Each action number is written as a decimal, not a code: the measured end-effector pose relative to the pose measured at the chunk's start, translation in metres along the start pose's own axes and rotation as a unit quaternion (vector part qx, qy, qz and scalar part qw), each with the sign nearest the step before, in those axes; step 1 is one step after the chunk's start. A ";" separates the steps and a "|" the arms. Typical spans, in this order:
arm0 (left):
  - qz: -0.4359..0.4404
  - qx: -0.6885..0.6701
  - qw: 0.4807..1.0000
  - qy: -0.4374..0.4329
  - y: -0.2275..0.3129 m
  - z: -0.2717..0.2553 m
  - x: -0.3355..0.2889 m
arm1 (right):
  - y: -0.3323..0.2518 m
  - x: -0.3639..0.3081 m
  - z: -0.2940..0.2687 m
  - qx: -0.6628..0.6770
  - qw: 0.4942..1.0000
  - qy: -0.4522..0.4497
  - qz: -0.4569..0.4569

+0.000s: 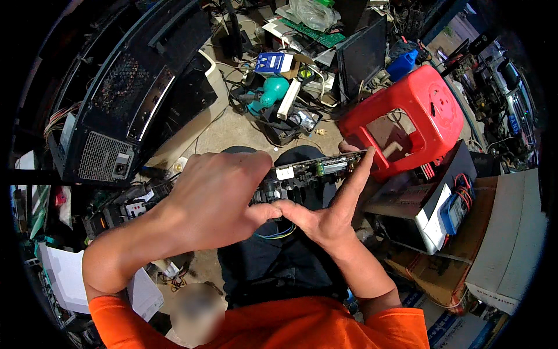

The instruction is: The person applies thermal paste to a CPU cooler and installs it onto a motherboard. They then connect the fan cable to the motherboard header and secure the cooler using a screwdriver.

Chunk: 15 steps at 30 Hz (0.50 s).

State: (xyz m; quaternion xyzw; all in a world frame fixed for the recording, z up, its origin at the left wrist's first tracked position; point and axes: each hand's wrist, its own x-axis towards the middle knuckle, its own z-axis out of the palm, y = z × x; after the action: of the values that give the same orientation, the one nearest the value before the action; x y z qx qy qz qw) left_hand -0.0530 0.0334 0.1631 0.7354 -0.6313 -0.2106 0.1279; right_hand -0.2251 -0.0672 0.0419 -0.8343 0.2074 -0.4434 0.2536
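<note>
I hold a long dark circuit board (314, 171) edge-on above my lap, between both hands. My left hand (218, 195) wraps over its left end, the fingers curled across the top and the thumb underneath. My right hand (328, 212) supports it from below, the thumb meeting my left thumb and the index finger stretched up along the board's right end. Thin blue and yellow wires (279, 232) hang beneath the board, over my dark trousers.
A red plastic stool (430, 99) lies tipped just right of the board. A black computer case (116, 99) stands at the left. A dismantled box with red wires (442, 203) sits on cardboard at the right. Tools, a monitor (360, 55) and loose parts crowd the floor ahead.
</note>
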 end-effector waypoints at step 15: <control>0.024 -0.628 0.758 0.175 -0.134 0.082 -0.052 | 0.019 0.019 0.004 0.269 0.950 0.069 0.144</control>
State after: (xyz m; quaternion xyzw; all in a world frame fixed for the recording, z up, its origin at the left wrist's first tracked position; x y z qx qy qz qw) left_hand 0.0198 0.1138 0.0382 0.4987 -0.3420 -0.4238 0.6743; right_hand -0.2138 -0.0917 0.0408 -0.6634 0.2153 -0.4981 0.5152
